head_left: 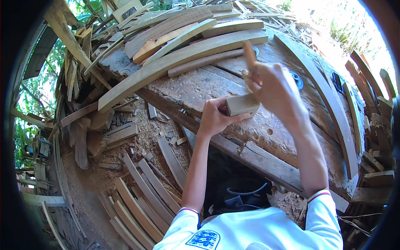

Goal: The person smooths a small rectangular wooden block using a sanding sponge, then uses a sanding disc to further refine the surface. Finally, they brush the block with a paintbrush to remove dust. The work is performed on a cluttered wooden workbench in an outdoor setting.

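My left hand is closed round a pale, squared wooden block on the worn workbench. Fingers sit at its left end and the thumb lies along its near side. Over the block's right end is my right hand, closed and partly smeared by motion. An orange-brown, stick-like piece rises from its fingers. Its lower end is hidden, so I cannot tell its kind, or whether it touches the block.
Long wooden boards lie across the bench's far left, and another long board runs along its right. A small blue round thing stands beyond my right hand. Cut wood strips and sawdust cover the ground at left.
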A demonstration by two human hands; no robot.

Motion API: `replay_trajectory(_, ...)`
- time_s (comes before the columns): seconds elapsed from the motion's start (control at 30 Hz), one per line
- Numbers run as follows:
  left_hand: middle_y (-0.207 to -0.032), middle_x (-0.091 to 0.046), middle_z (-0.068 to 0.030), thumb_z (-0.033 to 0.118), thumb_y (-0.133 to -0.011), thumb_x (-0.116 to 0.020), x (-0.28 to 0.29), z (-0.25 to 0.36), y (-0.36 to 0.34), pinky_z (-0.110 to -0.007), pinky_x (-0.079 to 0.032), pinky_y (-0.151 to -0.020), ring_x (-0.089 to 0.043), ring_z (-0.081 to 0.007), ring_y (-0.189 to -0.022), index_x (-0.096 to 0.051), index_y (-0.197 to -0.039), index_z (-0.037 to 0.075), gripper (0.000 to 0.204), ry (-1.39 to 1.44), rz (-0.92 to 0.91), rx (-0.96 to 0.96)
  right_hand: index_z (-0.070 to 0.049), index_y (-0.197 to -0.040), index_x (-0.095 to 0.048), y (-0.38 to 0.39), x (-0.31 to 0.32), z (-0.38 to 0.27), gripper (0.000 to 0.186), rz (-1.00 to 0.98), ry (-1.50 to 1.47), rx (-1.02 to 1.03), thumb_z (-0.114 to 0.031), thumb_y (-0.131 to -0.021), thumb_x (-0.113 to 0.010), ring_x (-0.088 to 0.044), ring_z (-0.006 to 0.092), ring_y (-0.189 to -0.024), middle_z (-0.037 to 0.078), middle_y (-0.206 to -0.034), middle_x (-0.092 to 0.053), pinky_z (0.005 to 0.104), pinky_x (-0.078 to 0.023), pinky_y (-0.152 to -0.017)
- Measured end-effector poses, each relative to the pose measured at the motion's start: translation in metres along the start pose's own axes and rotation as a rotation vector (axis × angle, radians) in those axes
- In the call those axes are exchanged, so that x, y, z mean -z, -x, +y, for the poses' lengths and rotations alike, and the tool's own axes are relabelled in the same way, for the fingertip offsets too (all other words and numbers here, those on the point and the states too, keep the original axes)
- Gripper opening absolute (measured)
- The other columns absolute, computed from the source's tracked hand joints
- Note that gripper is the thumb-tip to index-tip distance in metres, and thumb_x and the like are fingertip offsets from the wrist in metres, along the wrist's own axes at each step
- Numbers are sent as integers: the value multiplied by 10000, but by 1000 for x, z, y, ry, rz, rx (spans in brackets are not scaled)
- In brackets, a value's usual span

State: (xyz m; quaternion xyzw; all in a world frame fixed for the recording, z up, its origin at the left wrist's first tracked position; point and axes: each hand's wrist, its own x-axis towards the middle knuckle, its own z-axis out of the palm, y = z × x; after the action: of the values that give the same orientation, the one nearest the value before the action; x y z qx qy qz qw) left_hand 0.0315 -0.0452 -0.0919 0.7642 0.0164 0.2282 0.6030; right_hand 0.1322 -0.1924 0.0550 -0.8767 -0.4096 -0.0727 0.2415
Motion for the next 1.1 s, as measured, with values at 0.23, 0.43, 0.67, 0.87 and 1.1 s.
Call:
replay_trajectory(0.23, -959, -827, -102, 245, -759, -989, 11, 4, 3, -294, -631, -783, -768, -99, -850, -791, -1166, -23, 526, -154, -55, 119, 8, -969, -777, 8, -3, -17, 167, -66, -356, 168, -157, -955, -756, -725, 247, -615, 162, -776, -764, 414, -594, -640)
replay_trajectory(0.43, -937, -824, -97, 230, -758, -989, 0, 4, 1, -290, -624, -760, -771, -108, -838, -788, -1096, -34, 473, 53, -11, 50, 22, -921, -755, 3, -3, 4, 183, 35, 42, 96, -146, -971, -699, -765, 289, -676, 197, -752, -731, 424, -606, -635)
replay_trajectory(0.67, -929, -823, -88, 225, -765, -984, 11, 2, 4, -293, -629, -770, -770, -106, -833, -790, -1087, -32, 456, -102, -48, 109, -13, -913, -780, 10, 10, -23, 242, -215, -356, 110, -254, -935, -783, -745, 284, -690, 176, -810, -761, 444, -572, -669)
replay_trajectory(0.87, -899, -816, -66, 219, -770, -979, -1, 4, 1, -292, -613, -738, -760, -101, -799, -787, -1058, -18, 420, 13, -15, 63, 14, -941, -748, 5, -2, -8, 121, 22, -4, 172, -100, -908, -724, -742, 280, -648, 159, -792, -743, 415, -603, -618)
replay_trajectory(1.1, -908, -817, -55, 243, -763, -983, 5, -2, 3, -290, -605, -727, -754, -91, -800, -789, -1078, 0, 442, -17, -9, 90, -8, -972, -729, 7, -2, -22, 96, -101, -334, 222, -61, -892, -731, -747, 316, -692, 147, -834, -739, 473, -593, -657)
